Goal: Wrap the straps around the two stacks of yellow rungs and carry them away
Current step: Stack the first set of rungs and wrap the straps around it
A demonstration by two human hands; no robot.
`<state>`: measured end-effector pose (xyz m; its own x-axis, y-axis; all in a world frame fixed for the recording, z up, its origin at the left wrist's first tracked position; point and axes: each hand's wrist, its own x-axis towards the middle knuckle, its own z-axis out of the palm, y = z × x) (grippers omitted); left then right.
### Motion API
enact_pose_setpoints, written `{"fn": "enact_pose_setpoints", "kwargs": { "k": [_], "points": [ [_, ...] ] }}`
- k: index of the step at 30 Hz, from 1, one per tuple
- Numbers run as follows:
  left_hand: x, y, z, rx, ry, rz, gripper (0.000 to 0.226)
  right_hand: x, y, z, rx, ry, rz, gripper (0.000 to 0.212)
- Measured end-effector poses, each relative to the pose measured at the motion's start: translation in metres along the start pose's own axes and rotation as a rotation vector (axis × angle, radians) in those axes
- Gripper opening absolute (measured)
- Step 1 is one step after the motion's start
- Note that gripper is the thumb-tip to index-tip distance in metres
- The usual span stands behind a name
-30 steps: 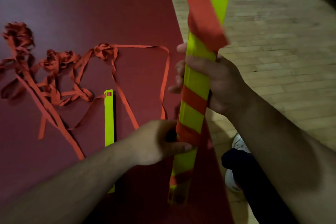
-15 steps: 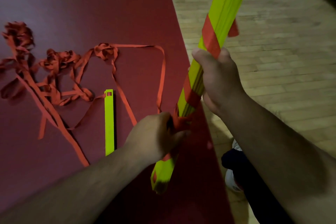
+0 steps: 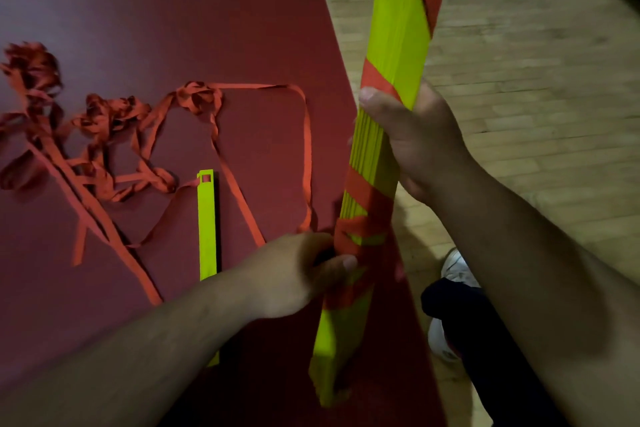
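Observation:
A stack of yellow rungs stands nearly upright in front of me, its lower end near the floor. An orange strap spirals around it in several turns. My right hand grips the stack at its middle. My left hand is closed on the strap at the lower part of the stack. A single yellow rung lies flat on the red mat, its near end hidden behind my left forearm. Loose orange strap trails from the stack across the mat in tangled loops.
The dark red mat covers the left half of the view; its edge runs diagonally to the wooden floor on the right. My dark trouser leg and white shoe are below the right arm.
The stack has swung from a rightward lean back to nearly upright and turned in my hands. The strap loop on the mat has shifted slightly. Both hands kept their hold.

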<state>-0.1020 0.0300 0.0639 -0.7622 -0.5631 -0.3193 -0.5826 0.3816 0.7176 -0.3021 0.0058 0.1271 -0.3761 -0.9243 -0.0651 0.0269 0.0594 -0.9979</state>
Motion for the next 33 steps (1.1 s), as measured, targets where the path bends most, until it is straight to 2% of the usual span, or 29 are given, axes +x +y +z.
{"fn": "enact_pose_setpoints", "kwargs": {
  "k": [2,4,7,10,13,15,17,19,21,23,24,29,31,33],
  "points": [
    [0.0,-0.003,0.004,0.082,0.03,-0.036,0.047,0.0,0.004,0.001,-0.15,0.18,-0.038,0.052],
    [-0.002,-0.003,0.007,0.135,0.095,-0.061,0.055,-0.002,0.006,0.001,-0.173,0.253,-0.027,0.053],
    [-0.002,0.002,0.013,0.107,0.248,-0.073,0.057,-0.003,0.006,0.001,-0.154,0.288,0.003,0.055],
    [0.0,0.008,0.014,0.003,0.285,-0.034,0.048,0.0,0.001,-0.002,-0.063,0.226,-0.007,0.058],
    [0.0,0.011,0.006,-0.174,0.186,0.052,0.034,0.004,-0.006,-0.009,0.189,0.014,0.021,0.055],
    [-0.002,0.011,-0.002,-0.42,0.019,0.119,0.018,0.003,-0.007,-0.013,0.446,-0.303,0.107,0.069],
    [-0.004,0.014,-0.007,-0.581,-0.118,0.174,0.008,-0.001,-0.003,-0.015,0.588,-0.59,0.175,0.081],
    [-0.005,0.014,-0.01,-0.585,-0.16,0.193,0.008,-0.003,0.0,-0.014,0.609,-0.644,0.192,0.07],
    [-0.006,0.014,-0.01,-0.506,-0.127,0.177,0.008,-0.006,-0.004,-0.009,0.554,-0.532,0.199,0.044],
    [-0.004,0.011,-0.01,-0.258,-0.027,0.14,0.015,-0.007,-0.009,-0.004,0.447,-0.341,0.204,0.023],
    [-0.003,0.011,-0.01,-0.146,0.003,0.111,0.022,-0.008,-0.01,-0.001,0.383,-0.248,0.205,0.019],
    [-0.002,0.01,-0.009,-0.009,0.008,0.011,0.034,-0.009,-0.004,0.009,0.038,0.09,0.153,0.028],
    [-0.002,0.009,-0.006,0.054,0.041,-0.023,0.055,-0.008,-0.001,0.009,-0.055,0.163,0.148,0.036],
    [-0.001,0.008,-0.003,0.128,0.101,-0.075,0.071,-0.008,-0.001,0.01,-0.123,0.19,0.166,0.055]
  ]
}}
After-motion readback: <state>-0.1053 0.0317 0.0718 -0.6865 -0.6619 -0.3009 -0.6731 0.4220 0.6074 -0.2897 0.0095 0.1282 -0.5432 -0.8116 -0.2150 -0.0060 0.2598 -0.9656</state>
